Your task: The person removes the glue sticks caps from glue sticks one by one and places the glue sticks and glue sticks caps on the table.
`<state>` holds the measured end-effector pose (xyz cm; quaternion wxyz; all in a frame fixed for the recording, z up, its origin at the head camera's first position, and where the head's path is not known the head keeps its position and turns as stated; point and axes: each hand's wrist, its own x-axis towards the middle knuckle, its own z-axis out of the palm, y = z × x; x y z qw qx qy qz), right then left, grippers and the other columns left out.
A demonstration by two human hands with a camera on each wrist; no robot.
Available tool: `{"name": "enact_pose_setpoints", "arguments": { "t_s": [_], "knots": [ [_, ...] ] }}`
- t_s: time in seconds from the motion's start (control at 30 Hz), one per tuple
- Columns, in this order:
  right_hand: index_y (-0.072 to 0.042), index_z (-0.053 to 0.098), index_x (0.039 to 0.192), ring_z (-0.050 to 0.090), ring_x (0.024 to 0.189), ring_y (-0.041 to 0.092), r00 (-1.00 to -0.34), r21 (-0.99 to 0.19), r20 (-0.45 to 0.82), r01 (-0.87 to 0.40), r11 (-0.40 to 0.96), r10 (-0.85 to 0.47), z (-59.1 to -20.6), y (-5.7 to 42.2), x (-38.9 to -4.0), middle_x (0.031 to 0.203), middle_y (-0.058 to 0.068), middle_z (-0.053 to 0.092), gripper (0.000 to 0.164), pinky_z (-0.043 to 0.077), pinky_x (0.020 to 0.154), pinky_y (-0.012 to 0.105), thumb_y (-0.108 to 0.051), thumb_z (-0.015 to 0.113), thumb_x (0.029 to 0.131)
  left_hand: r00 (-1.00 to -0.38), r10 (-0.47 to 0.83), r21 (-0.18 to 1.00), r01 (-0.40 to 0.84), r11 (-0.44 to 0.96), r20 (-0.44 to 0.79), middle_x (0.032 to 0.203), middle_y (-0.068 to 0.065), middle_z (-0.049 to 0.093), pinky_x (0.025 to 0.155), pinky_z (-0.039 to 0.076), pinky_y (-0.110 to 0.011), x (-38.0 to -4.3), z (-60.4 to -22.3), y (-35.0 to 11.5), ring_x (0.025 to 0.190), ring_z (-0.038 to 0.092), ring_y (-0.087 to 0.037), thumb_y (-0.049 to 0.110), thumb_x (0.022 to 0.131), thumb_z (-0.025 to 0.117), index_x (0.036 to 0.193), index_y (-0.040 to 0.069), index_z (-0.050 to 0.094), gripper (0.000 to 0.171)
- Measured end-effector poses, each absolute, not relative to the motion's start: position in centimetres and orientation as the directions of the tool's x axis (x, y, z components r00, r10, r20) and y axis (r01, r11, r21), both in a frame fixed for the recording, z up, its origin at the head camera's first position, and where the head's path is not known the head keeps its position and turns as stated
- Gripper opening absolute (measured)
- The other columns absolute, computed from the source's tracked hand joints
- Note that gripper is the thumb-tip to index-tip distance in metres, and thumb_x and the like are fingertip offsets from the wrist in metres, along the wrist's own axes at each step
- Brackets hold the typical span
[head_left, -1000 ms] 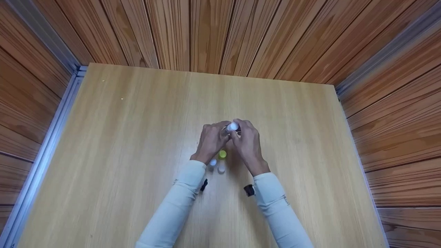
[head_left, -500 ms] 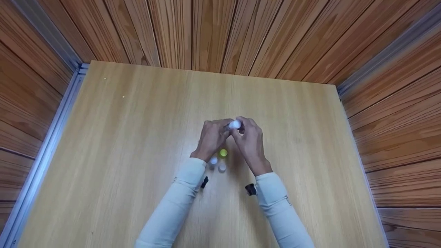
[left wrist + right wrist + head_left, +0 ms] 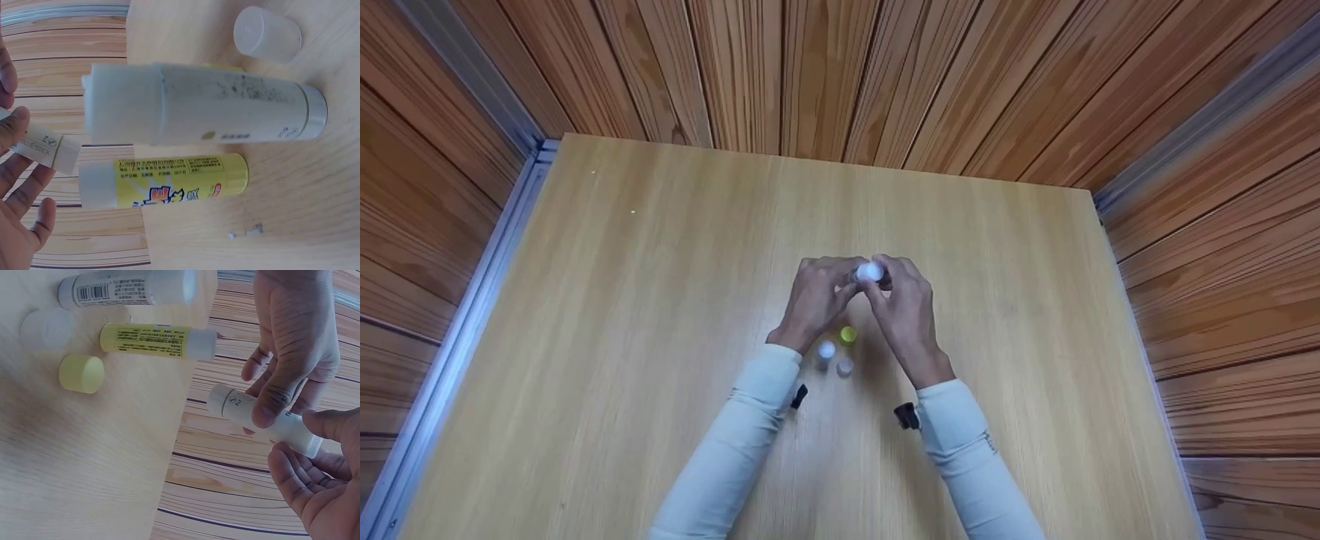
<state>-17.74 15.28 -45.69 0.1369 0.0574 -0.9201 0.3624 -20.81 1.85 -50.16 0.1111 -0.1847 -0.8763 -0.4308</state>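
Observation:
In front of me, both hands hold a white glue stick (image 3: 870, 271) between them, tilted in the air above the table. My left hand (image 3: 812, 298) grips its labelled body (image 3: 39, 143). The fingers and thumb of my right hand (image 3: 905, 307) pinch its ribbed far end (image 3: 306, 441). Below the hands, another white glue stick (image 3: 219, 104) stands upright on the table. Beside it stands a yellow glue stick (image 3: 149, 340) with a whitish top, hidden in the head view. A loose yellow cap (image 3: 81, 374) and a translucent cap (image 3: 48, 329) sit near them.
The light wooden table (image 3: 660, 375) reaches to plank walls (image 3: 825, 75) at the back and both sides. A metal rail (image 3: 457, 322) runs along its left edge. Small grey scraps (image 3: 255, 230) lie near the yellow glue stick.
Both hands keep hold of the white glue stick, which has shifted only slightly. The head view has moved a little. The things on the table stay in place.

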Motion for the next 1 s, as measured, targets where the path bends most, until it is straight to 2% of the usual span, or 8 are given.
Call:
{"name": "enact_pose_setpoints", "arguments": {
  "t_s": [0.3,0.63,0.8,1.0],
  "knots": [
    [0.004,0.064,0.115,0.067,0.086,0.021,-0.952,-0.659,0.303,-0.233,0.715,-0.03,-45.3,15.2,-16.8,0.105,0.013,0.064,0.033,0.057,0.076,0.031,-0.011,0.072,0.086,-0.87,0.252,0.678,0.489,0.549,0.424,0.11,0.008,0.07,0.079,0.041,-0.028,-20.2,-49.9,1.0,0.101,0.064,-0.008,0.024,0.085,0.073,0.111,0.023,0.074,0.025],
    [0.005,0.065,0.112,0.068,0.084,0.021,-0.936,-0.66,0.343,-0.301,0.689,-0.081,-44.9,15.2,-15.9,0.102,0.013,0.065,0.033,0.057,0.075,0.03,-0.011,0.073,0.085,-0.862,0.26,0.657,0.502,0.563,0.436,0.107,0.003,0.072,0.08,0.043,-0.03,-19.0,-49.6,0.1,0.097,0.065,-0.012,0.024,0.085,0.074,0.111,0.015,0.073,0.028],
    [0.006,0.065,0.112,0.068,0.083,0.02,-0.934,-0.665,0.341,-0.319,0.676,-0.105,-44.7,15.3,-15.6,0.101,0.013,0.065,0.033,0.057,0.074,0.028,-0.011,0.073,0.085,-0.881,0.229,0.671,0.466,0.577,0.414,0.107,0.002,0.072,0.081,0.044,-0.03,-18.4,-50.2,-0.9,0.095,0.065,-0.012,0.019,0.083,0.076,0.11,0.015,0.073,0.028],
    [0.004,0.064,0.117,0.067,0.086,0.02,-0.95,-0.683,0.302,-0.273,0.677,-0.078,-44.3,15.8,-15.3,0.104,0.012,0.064,0.036,0.056,0.076,0.028,-0.012,0.072,0.086,-0.907,0.154,0.72,0.406,0.562,0.391,0.107,0.0,0.072,0.079,0.044,-0.031,-17.8,-50.7,-2.3,0.09,0.065,-0.013,0.016,0.08,0.078,0.111,0.014,0.073,0.031]
  ]
}}
